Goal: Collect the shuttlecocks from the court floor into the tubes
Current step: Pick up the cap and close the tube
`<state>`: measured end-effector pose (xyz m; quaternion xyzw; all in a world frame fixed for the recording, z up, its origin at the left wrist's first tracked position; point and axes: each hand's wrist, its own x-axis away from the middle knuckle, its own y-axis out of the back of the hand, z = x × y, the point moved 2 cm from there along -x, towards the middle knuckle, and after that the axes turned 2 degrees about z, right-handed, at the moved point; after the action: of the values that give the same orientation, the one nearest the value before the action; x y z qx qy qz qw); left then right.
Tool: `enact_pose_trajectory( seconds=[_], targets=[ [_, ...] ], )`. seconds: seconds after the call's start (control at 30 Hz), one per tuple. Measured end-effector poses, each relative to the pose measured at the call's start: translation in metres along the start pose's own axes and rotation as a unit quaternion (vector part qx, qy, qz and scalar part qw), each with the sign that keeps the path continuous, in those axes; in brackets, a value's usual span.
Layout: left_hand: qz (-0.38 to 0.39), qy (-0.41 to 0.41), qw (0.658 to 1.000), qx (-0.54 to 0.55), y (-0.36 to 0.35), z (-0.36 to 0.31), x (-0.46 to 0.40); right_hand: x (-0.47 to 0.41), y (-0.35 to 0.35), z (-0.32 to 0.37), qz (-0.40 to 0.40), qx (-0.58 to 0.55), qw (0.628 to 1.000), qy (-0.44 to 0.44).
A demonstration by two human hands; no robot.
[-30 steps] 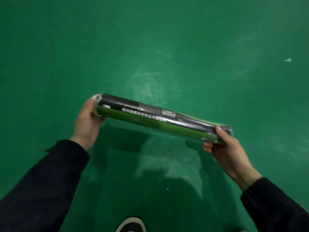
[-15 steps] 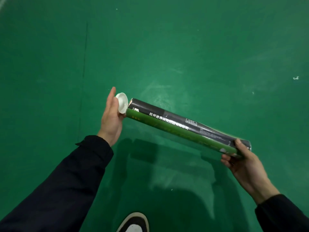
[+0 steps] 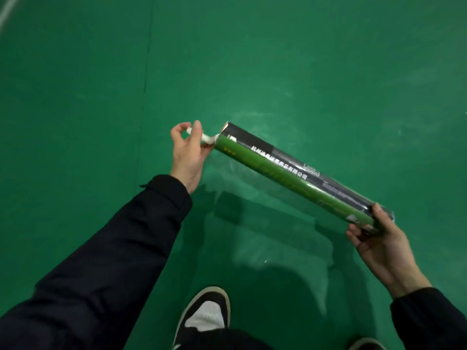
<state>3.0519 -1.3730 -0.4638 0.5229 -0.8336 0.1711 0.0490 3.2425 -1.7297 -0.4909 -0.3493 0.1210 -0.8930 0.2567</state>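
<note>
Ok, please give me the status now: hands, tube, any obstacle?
Left hand pinches white cap, off the tube. Right hand grips shuttlecock tube at far end. No shuttlecocks visible.

Left hand (image 3: 188,150): fingers curled, pinching the white plastic cap (image 3: 206,138) at the open end. Right hand (image 3: 379,245): gripping the far end of the black-and-green cardboard tube (image 3: 290,170). Both arms extended, dark-sleeved.
</note>
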Motion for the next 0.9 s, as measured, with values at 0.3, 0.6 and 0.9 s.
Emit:
enact_pose_trajectory(
  seconds=[0.3,0.6,0.9],
  targets=[
    [0.016,0.037,0.999,0.029,-0.006,0.004,0.011,0.003,0.008,-0.007,-0.015,-0.011,1.000,-0.018],
    [0.045,-0.041,0.986,-0.157,-0.006,0.015,0.007,0.002,-0.008,-0.005,-0.019,0.014,1.000,-0.015],
    [0.086,0.009,0.987,-0.135,0.009,0.027,0.003,-0.005,-0.005,0.001,0.001,0.043,0.999,-0.022]
  ],
)
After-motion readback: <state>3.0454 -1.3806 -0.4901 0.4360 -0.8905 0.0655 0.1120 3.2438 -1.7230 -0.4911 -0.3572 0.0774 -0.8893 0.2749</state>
